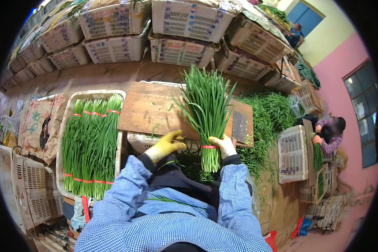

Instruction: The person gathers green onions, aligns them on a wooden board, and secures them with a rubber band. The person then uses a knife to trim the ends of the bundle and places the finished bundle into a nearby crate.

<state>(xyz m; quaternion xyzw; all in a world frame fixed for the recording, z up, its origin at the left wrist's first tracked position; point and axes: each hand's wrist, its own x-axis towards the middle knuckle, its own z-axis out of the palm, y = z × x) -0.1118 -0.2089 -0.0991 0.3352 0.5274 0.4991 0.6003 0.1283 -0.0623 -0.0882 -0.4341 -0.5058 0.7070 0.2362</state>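
A bundle of garlic chives, tied near its pale stem ends with a red band, is held upright by my right hand in a pale work glove. Its leaves fan out over a wooden board. My left hand, in a yellow-stained glove, is off the bundle with fingers apart, just before the board's near edge. Left of the board stands a white plastic crate packed with banded chive bundles. On the board's right part lies a dark ridged pad.
Loose green leaves pile up right of the board. Stacked plastic crates line the far side. A co-worker sits at the right beside another crate. Empty crates stand at the left; a paper-covered crate is behind them.
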